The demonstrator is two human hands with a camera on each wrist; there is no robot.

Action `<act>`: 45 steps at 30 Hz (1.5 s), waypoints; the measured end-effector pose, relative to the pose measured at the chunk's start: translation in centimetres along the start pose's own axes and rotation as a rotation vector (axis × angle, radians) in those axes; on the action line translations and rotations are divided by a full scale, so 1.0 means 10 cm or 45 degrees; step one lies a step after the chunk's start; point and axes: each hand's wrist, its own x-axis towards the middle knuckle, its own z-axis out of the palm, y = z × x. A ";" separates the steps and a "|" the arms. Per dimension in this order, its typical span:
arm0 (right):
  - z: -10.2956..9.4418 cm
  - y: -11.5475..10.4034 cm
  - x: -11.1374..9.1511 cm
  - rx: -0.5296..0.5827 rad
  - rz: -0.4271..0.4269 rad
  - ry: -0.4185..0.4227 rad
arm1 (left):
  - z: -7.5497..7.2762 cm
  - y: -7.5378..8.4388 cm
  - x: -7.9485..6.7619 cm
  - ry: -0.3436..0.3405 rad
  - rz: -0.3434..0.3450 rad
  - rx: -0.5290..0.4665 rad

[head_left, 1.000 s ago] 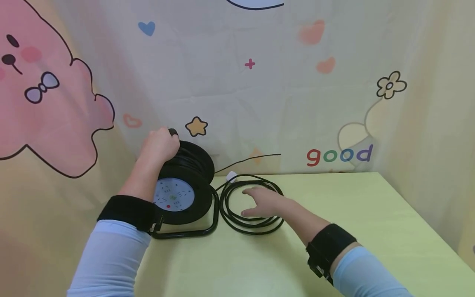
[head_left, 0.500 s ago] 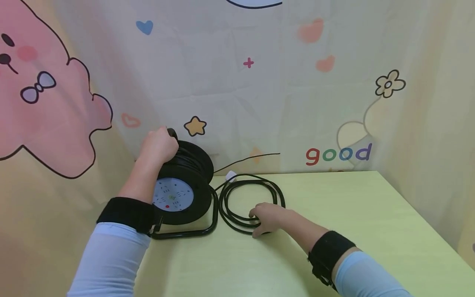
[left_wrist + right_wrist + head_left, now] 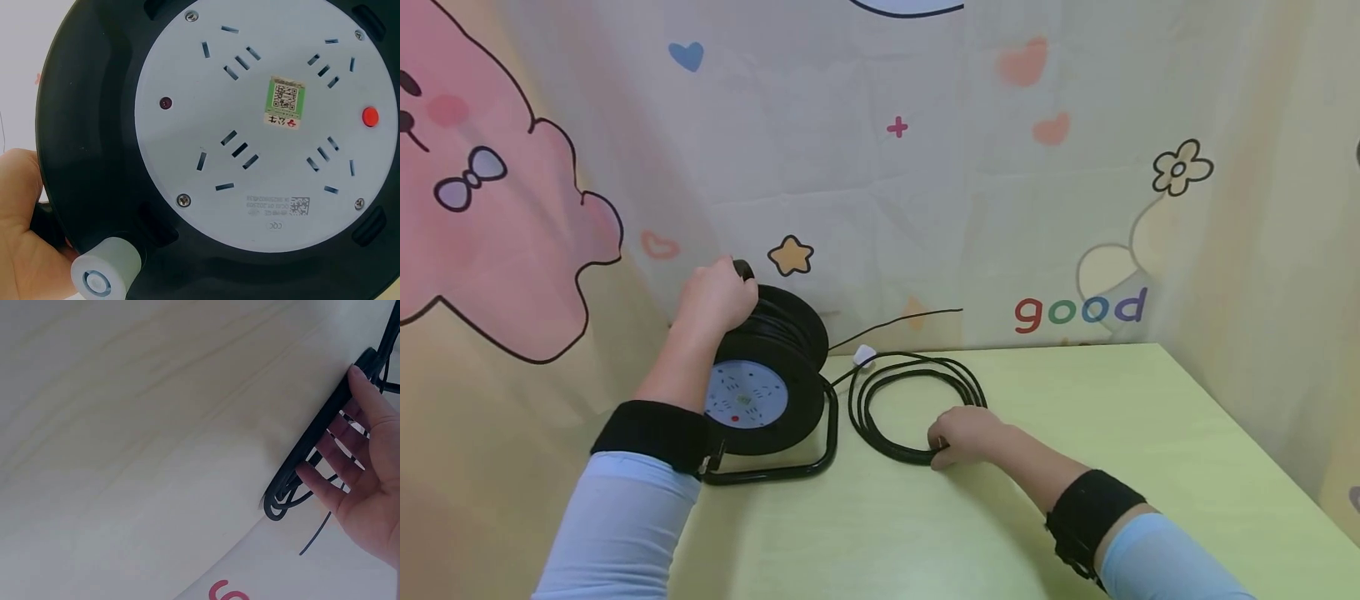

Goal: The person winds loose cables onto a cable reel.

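Observation:
At the left of the head view stands a black cable reel (image 3: 814, 408) on a tubular frame. My left hand (image 3: 717, 296) grips the handle (image 3: 743, 269) at its top. The left wrist view is mostly filled by the reel's pale socket face (image 3: 212, 137), which has a red button (image 3: 370, 117); part of my left hand (image 3: 22, 237) shows beside a white knob (image 3: 106, 269). Loops of black cable (image 3: 895, 452) lie to the right of the reel. My right hand (image 3: 966, 433) holds their near right side, thumb and fingers around the bundled strands (image 3: 312, 428).
A white piece (image 3: 864, 356) sits behind the loops at the table's back edge. From behind the reel a thin dark line (image 3: 898, 320) runs right against the printed curtain (image 3: 850, 167). The pale yellow-green table (image 3: 1075, 400) extends to the right.
My right hand has come down from above the loops, moved toward their near side and taken hold of them. The loops have shifted slightly right. My left hand stays on the handle.

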 end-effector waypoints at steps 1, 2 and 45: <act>-0.01 0.02 -0.03 0.001 0.000 0.000 | 0.00 0.00 0.00 0.000 0.002 0.007; -0.02 0.05 -0.06 0.001 -0.003 0.005 | 0.00 0.00 0.00 0.001 0.006 0.009; -0.05 1.20 -1.22 0.333 0.128 0.087 | 0.02 -0.01 -0.02 0.003 0.003 0.008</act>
